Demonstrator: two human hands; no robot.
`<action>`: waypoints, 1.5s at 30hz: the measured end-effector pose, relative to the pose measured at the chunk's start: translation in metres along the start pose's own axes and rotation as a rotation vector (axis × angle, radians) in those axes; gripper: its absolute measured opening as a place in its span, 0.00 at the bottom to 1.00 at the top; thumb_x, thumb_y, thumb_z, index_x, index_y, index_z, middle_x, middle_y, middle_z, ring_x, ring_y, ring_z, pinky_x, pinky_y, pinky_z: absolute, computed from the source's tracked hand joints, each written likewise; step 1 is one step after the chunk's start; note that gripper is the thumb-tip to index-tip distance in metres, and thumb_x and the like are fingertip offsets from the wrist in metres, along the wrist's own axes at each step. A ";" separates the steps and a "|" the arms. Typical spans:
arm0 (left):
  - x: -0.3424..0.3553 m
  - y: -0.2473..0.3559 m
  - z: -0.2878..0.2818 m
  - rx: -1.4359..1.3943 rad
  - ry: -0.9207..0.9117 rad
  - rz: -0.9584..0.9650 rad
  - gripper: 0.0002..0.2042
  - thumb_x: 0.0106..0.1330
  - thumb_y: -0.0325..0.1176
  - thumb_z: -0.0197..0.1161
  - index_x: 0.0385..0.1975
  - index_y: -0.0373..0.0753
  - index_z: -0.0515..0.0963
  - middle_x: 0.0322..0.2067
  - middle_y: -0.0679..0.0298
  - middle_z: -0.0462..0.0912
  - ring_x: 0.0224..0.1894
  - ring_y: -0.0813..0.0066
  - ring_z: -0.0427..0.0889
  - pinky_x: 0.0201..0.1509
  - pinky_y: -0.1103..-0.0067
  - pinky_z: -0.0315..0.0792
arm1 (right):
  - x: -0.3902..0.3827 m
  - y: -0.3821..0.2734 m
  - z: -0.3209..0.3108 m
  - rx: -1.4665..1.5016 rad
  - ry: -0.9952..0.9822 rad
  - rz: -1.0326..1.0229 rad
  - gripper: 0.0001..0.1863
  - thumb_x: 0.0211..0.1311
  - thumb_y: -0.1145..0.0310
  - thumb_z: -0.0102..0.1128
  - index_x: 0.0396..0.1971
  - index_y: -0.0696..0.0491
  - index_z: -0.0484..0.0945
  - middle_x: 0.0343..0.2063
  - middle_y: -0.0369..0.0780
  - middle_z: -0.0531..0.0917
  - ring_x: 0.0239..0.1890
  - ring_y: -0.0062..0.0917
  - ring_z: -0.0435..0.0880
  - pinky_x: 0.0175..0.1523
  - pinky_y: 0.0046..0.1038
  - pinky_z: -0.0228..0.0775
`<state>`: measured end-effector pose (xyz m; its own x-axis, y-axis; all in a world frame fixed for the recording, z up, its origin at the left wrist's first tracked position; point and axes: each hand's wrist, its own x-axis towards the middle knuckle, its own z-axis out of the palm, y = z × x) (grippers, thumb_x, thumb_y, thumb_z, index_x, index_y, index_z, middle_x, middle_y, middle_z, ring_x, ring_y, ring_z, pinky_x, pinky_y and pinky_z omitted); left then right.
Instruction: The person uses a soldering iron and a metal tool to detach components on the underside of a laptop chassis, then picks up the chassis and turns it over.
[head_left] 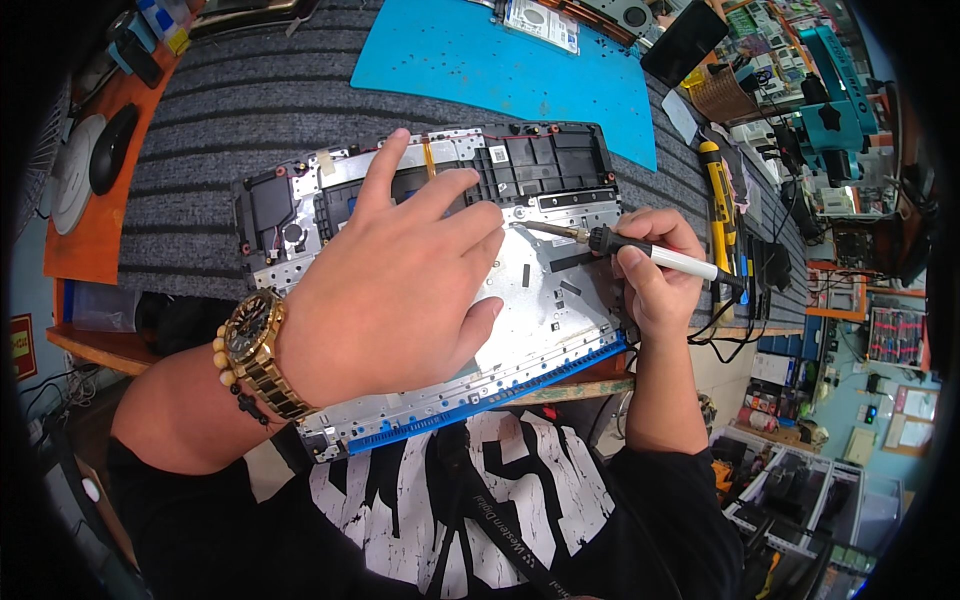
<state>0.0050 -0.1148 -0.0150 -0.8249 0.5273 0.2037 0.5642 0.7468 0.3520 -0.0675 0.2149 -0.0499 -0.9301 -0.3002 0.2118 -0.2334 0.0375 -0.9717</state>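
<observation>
A laptop's palm-rest chassis (590, 300) lies inner side up before me, its silver metal plate edged by black plastic and a blue strip (490, 393) along the near side. Spread across its left and middle part is my left hand (400, 270), fingers apart, pressing on the chassis and hiding much of it. My right hand (660, 265) grips a soldering iron (670, 260) with a white and black handle. The iron's tip points left and is at or just above the metal plate, close to my left fingers; contact cannot be made out. Its cable trails off to the right.
Beyond the chassis lies a blue work mat (500, 75) scattered with small dark bits, with a drive (541, 24) at its far edge. A striped grey cloth (210, 150) covers the table. Yellow-black tools (718, 200) lie at right, a black mouse (114, 150) at left.
</observation>
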 end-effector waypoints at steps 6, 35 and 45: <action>0.000 0.000 0.000 0.005 -0.003 0.000 0.27 0.75 0.43 0.73 0.66 0.28 0.89 0.68 0.55 0.88 0.81 0.46 0.76 0.92 0.30 0.48 | 0.001 0.001 0.001 -0.006 -0.005 -0.029 0.11 0.71 0.78 0.78 0.49 0.60 0.85 0.42 0.36 0.89 0.40 0.14 0.81 0.48 0.22 0.73; 0.001 0.004 -0.001 0.006 -0.036 -0.016 0.28 0.75 0.43 0.73 0.66 0.26 0.88 0.68 0.55 0.88 0.80 0.49 0.76 0.92 0.29 0.48 | 0.001 0.003 0.001 -0.065 -0.035 -0.111 0.11 0.72 0.78 0.79 0.49 0.61 0.85 0.41 0.37 0.88 0.40 0.16 0.81 0.48 0.23 0.73; 0.002 0.007 -0.003 -0.001 -0.047 -0.023 0.28 0.75 0.43 0.73 0.66 0.25 0.88 0.67 0.54 0.87 0.79 0.49 0.77 0.92 0.28 0.48 | 0.001 0.009 -0.005 -0.034 -0.041 -0.138 0.12 0.71 0.76 0.80 0.48 0.60 0.87 0.44 0.40 0.89 0.42 0.19 0.83 0.52 0.24 0.75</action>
<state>0.0072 -0.1098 -0.0100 -0.8354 0.5282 0.1520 0.5448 0.7589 0.3568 -0.0719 0.2196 -0.0576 -0.8762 -0.3437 0.3377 -0.3681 0.0252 -0.9294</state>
